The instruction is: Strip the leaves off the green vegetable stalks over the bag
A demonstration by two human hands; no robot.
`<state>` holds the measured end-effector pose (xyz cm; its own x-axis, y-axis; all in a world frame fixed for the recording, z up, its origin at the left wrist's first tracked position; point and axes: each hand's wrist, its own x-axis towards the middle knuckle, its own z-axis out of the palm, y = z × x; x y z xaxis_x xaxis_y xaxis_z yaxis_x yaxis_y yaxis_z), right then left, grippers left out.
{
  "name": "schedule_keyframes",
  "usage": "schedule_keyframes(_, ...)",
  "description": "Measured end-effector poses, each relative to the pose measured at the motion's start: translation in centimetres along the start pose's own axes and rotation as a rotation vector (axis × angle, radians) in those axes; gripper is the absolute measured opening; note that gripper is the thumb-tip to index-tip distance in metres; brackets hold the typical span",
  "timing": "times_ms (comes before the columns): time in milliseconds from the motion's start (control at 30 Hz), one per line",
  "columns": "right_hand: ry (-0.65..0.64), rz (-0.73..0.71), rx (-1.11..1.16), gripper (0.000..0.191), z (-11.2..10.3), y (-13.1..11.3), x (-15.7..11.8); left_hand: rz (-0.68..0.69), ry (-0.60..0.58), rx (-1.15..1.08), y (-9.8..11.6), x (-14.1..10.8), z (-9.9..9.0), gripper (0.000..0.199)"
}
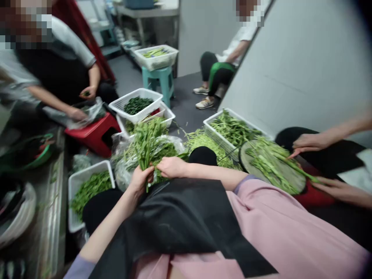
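My left hand [141, 178] is wrapped round the lower stems of an upright bunch of leafy greens [149, 141]. Just to its right, my right hand [171, 166] is closed with the fingers pinched together; whatever they hold, if anything, is too small to make out. Below and behind both hands, a clear plastic bag [120, 166] lies open with more leafy stems in it. By my left knee stands a white basket [71, 201] filled with picked green leaves [93, 190].
A heap of trimmed stems [203, 145] lies on the floor beyond my knee. Nearby are a white crate [223, 145] of greens, stacked baskets [139, 116] and a red stool [93, 135]. Co-workers sit left and right; the right one's hands touch stems on a round board [273, 174].
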<state>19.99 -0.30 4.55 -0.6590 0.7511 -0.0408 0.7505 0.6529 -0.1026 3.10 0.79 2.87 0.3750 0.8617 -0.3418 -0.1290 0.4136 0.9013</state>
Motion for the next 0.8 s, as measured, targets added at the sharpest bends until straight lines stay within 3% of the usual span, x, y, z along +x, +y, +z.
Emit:
schedule_keyframes(100, -0.05, 0.076, 0.088, 0.026, 0.3, 0.4, -0.1, -0.042, -0.013, 0.03, 0.1, 0.5, 0.3, 0.044)
schedule_keyframes(233, 0.018, 0.227, 0.308, 0.023, 1.2, 0.4, -0.5, -0.104, -0.049, 0.028, 0.2, 1.0, 0.7, 0.045)
schedule_keyframes(400, 0.214, 0.557, 1.032, 0.011, 2.5, -0.4, -0.2, -0.016, -0.057, 0.013, 0.2, 0.9, 1.8, 0.043)
schedule_keyframes(467, 0.213, 0.642, 1.36, 0.014, 2.9, -1.1, -0.2, 0.007, -0.045, 0.004, 0.1, 0.6, 2.2, 0.044)
schedule_keyframes(533, 0.181, 0.647, 1.513, 0.019, 3.3, -1.5, -0.6, 0.018, -0.06, -0.008, -0.2, 0.3, 2.3, 0.044)
schedule_keyframes(700, 0.128, 0.297, 1.103, 0.025, 3.7, -0.2, -1.7, -0.096, -0.126, -0.027, -1.0, -0.3, 1.2, 0.045)
schedule_keyframes(800, 0.17, 0.22, 0.908, 0.026, 3.5, 0.2, -1.8, -0.122, -0.151, -0.064, -1.2, -0.5, 0.8, 0.046)
